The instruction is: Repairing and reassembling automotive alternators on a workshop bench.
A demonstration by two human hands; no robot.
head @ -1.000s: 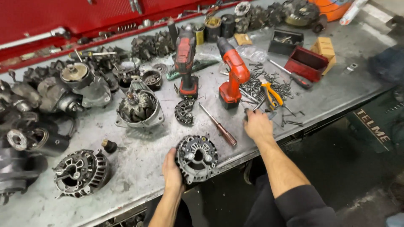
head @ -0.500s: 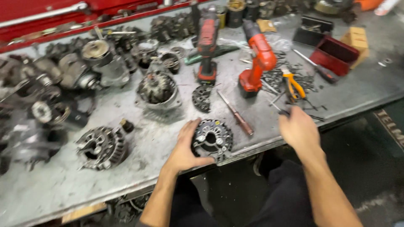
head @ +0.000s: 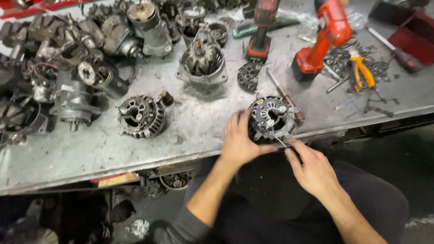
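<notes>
The alternator half (head: 272,118) lies at the near edge of the bench (head: 194,135), its round open face turned up, so its axis stands nearly upright and there is no long side to speak of. The left hand (head: 239,140) is on its left flank: the fingers (head: 235,123) are spread and curved around the housing and press it against the bench. The right hand (head: 312,169) is just near and right of it, off the bench edge, above the person's lap. Its fingers (head: 291,149) pinch a thin metal tool (head: 279,141), which slants up and left so that its tip touches the near rim of the housing. So the part lies far and left from the right fingers, very close, and the left hand is the nearer one, already in contact.

A screwdriver (head: 285,96) with a dark red handle lies just beside the housing on the far right, almost touching it. A second alternator (head: 138,116) rests well apart on the left. Further away stand a stator cup (head: 202,63), two red drills (head: 323,36), orange pliers (head: 359,70) on a heap of screws, and many old units at the far left.

The bench is grey metal, scratched and dusty. Around the housing there is free space to the left and at the near side only; below the edge the floor is dark.
</notes>
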